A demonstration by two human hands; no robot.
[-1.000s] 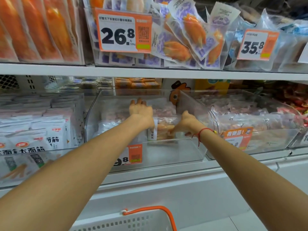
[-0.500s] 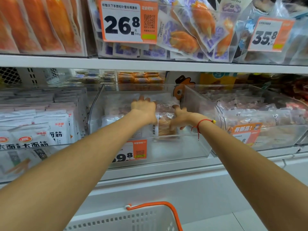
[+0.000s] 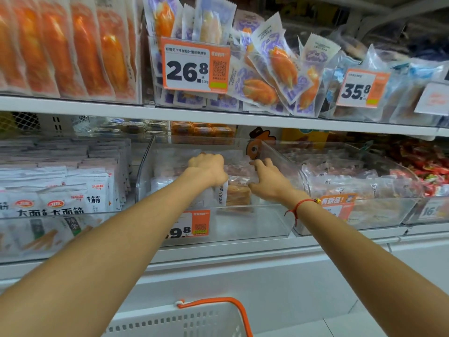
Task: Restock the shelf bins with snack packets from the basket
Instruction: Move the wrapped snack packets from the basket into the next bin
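I am reaching both arms into the clear middle bin (image 3: 255, 222), which is wearing an orange price tag (image 3: 192, 226) ending "9.8". My left hand (image 3: 209, 167) is curling over the snack packets (image 3: 237, 190) standing at the back of the bin; whether it is gripping one I cannot tell. My right hand (image 3: 268, 182) is resting on them with fingers loosely spread, pinching nothing visible. Above, tags are reading "26.8" (image 3: 195, 65) and "35.8" (image 3: 362, 88). The white basket (image 3: 194, 322) is sitting below. Since a second ago my left fingers have been curling down, and my right hand has been rising.
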